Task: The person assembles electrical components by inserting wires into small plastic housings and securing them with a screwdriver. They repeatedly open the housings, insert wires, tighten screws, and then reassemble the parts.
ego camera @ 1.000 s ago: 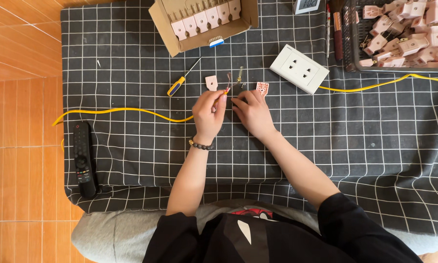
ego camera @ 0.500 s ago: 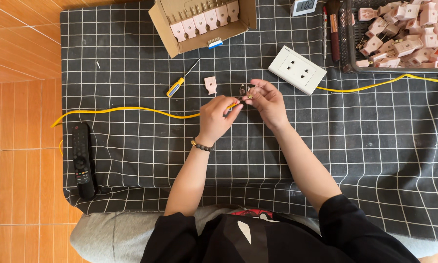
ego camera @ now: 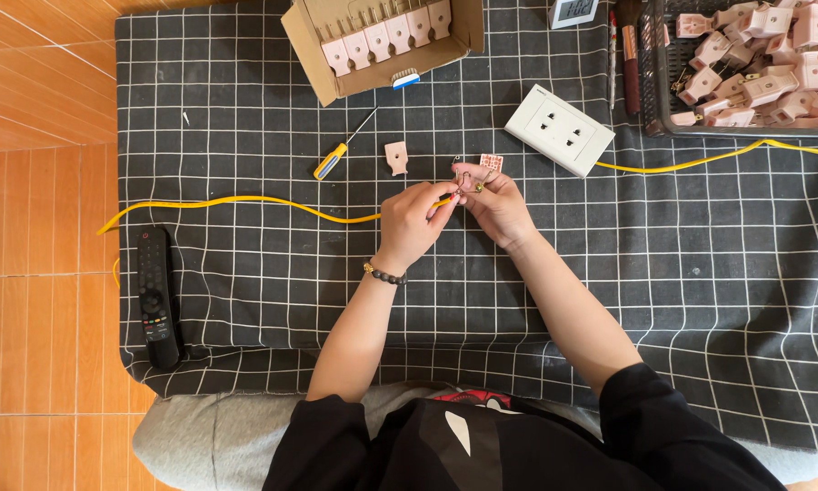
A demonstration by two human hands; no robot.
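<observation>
My left hand (ego camera: pixel 411 223) pinches the end of a yellow cable (ego camera: pixel 236 201) that runs off to the left over a black checked cloth (ego camera: pixel 245 273). My right hand (ego camera: pixel 493 205) meets it, fingers closed on small metal prongs at the cable's tip. A pink plug half (ego camera: pixel 491 162) lies just beyond my right fingers. Another pink plug half (ego camera: pixel 396 157) rests left of it. A yellow-handled screwdriver (ego camera: pixel 338 157) lies further left.
An open cardboard box (ego camera: pixel 386 41) of pink plugs sits at the top. A white socket block (ego camera: pixel 560 130) lies at the upper right, a second yellow cable (ego camera: pixel 700 162) beside it. A black basket (ego camera: pixel 745 64) holds several pink plugs. A black remote (ego camera: pixel 157 295) lies left.
Both hands have shifted slightly right and up, staying joined at the cable's end. My right hand has turned, so its fingers now sit higher, close to the pink plug half.
</observation>
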